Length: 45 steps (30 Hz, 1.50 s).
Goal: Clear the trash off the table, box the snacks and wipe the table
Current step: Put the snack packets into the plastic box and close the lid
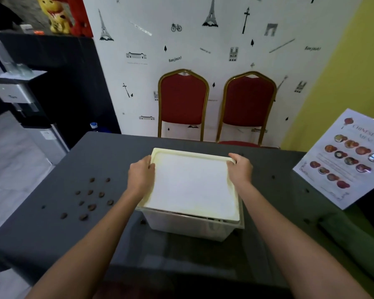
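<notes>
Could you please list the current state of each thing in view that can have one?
lid: on the box, gripped at both side edges
box: covered, upright on the table
left hand: grips the lid
right hand: grips the lid
brown bits: scattered loose on the table
menu sheet: lying flat

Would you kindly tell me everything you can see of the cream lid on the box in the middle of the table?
The cream rectangular plastic lid has rounded corners and a raised rim around a flat, plain panel. It lies on top of the translucent white plastic box, slightly askew, its near edge overhanging the box rim, so it does not look pressed shut. The left hand grips its left edge and the right hand its far right corner. The box stands on the dark grey table.
</notes>
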Tool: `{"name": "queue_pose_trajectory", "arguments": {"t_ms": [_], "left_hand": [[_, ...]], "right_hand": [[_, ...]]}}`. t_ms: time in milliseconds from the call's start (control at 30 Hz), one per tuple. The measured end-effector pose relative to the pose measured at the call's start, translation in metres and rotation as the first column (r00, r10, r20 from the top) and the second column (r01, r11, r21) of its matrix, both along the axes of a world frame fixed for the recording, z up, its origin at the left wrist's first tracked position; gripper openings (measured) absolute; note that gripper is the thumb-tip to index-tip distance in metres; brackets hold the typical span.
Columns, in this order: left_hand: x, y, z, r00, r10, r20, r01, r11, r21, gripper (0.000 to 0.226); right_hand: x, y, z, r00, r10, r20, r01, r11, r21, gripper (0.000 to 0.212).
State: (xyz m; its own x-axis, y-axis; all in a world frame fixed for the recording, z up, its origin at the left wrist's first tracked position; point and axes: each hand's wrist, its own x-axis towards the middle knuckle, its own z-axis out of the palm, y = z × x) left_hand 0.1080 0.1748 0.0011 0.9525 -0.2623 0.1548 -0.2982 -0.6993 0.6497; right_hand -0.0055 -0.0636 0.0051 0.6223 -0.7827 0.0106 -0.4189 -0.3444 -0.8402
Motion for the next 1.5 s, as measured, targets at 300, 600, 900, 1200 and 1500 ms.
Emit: {"name": "queue_pose_trajectory", "arguments": {"t_ms": [300,600,900,1200,1500], "left_hand": [[0.009,-0.008,-0.009,0.998,-0.03,0.061,0.013,0.965,0.264,0.021],[0.009,-0.011,-0.017,0.996,-0.059,0.069,0.026,0.917,0.398,0.019],[-0.01,-0.009,-0.018,0.997,-0.067,-0.044,0.077,0.956,0.282,0.054],[-0.007,-0.003,-0.015,0.999,-0.026,0.023,0.018,0.952,0.306,0.045],[-0.016,-0.005,-0.017,0.999,-0.048,-0.004,0.047,0.947,0.316,0.047]], "right_hand": [[0.005,-0.005,-0.013,0.997,0.03,-0.076,-0.038,0.993,-0.111,0.035],[-0.005,-0.001,-0.018,0.997,0.009,-0.077,-0.021,0.987,-0.158,0.034],[-0.005,-0.001,-0.021,0.971,-0.018,-0.237,-0.058,0.95,-0.306,0.037],[-0.006,0.001,-0.017,0.925,-0.014,-0.379,-0.153,0.9,-0.407,0.046],[-0.01,-0.003,-0.017,0.918,-0.016,-0.397,-0.154,0.907,-0.393,0.047]]}}
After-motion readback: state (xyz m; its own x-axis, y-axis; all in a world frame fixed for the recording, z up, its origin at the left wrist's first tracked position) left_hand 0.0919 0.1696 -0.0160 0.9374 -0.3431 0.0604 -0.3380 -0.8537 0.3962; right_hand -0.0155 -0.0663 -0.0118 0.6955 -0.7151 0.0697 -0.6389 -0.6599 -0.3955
